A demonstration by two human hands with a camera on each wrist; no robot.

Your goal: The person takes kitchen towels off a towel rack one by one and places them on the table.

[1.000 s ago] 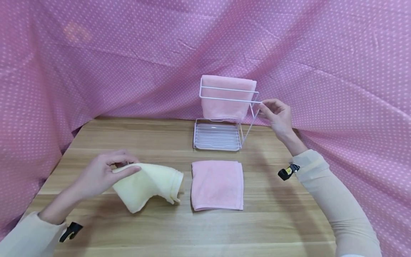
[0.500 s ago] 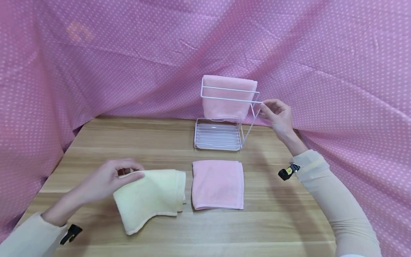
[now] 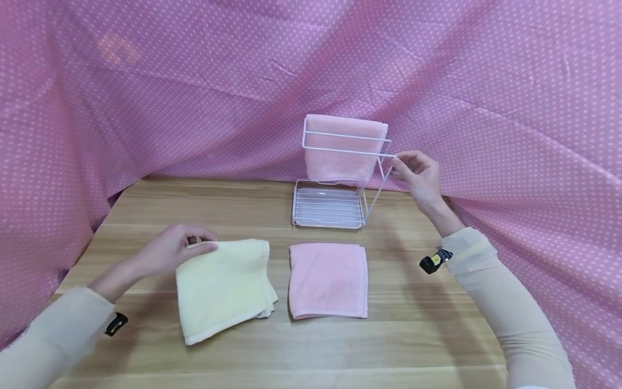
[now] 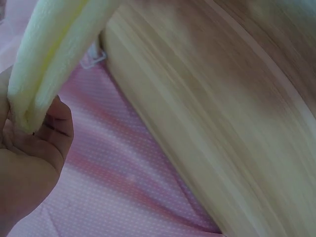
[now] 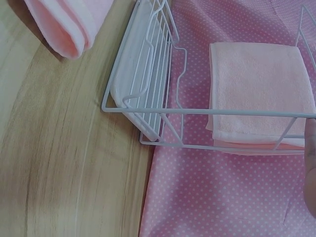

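Note:
My left hand (image 3: 177, 249) pinches the upper left edge of a folded pale yellow towel (image 3: 225, 283), which hangs down over the table. In the left wrist view the towel's folded layers (image 4: 54, 59) run upward from between thumb and fingers. At the back, my right hand (image 3: 420, 175) grips the upper right corner of a white wire rack (image 3: 347, 151) with thumb and fingers. Over the rack's rear bar hangs a pink towel (image 3: 342, 162); the right wrist view shows this hanging towel (image 5: 259, 89) beyond the rack's side wire.
A second pink towel (image 3: 329, 281), folded square, lies on the wooden table (image 3: 389, 346) right of the yellow one. The rack's base holds a white tray (image 3: 328, 208) under wire slats. Pink dotted cloth (image 3: 218, 108) drapes behind and beside the table.
The yellow towel has unfurled from a bunched, curled shape into a flatter hanging panel. My left hand has shifted slightly right. My right hand and the rack stay put.

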